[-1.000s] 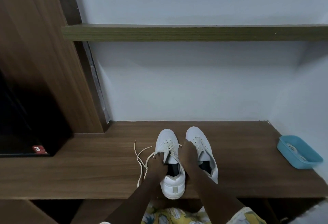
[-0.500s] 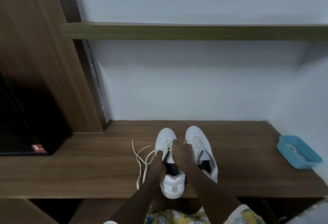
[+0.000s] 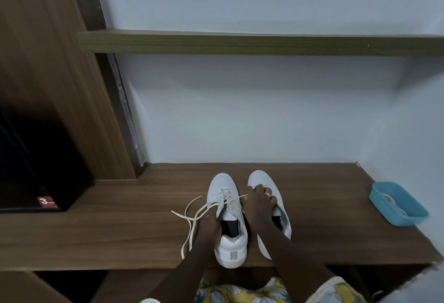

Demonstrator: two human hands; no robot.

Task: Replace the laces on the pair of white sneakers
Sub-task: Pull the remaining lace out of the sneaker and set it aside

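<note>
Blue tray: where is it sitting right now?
Head view: the blue tray sits at the right end of the wooden bench, against the side wall, well to the right of the right-hand sneaker.

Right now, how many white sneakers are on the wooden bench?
2. The left sneaker sits at the bench edge, held by the left hand; the right sneaker is beside it, partly under the right hand, which pinches a lace. None seems hidden.
</note>
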